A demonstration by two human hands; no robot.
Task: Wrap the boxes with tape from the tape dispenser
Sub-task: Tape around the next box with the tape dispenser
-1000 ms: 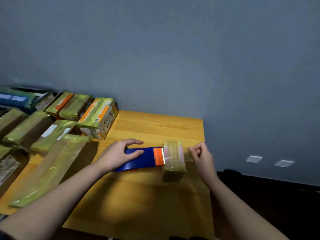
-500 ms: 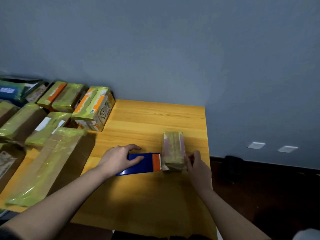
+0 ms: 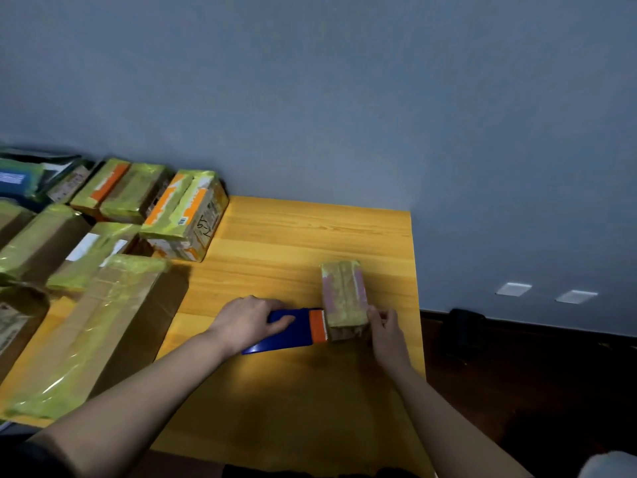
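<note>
While the left hand (image 3: 249, 322) grips the blue tape dispenser (image 3: 293, 331) flat on the tabletop (image 3: 310, 236), the right hand (image 3: 384, 327) pinches at the small box (image 3: 343, 298) beside it. Risk: uneven pull may crease tape or shift the box.

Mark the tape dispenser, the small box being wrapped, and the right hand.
tape dispenser (image 3: 293, 331), head view, on its blue body.
small box (image 3: 343, 291), head view, on its taped top face.
right hand (image 3: 384, 327), head view, on the back of the hand.
</note>
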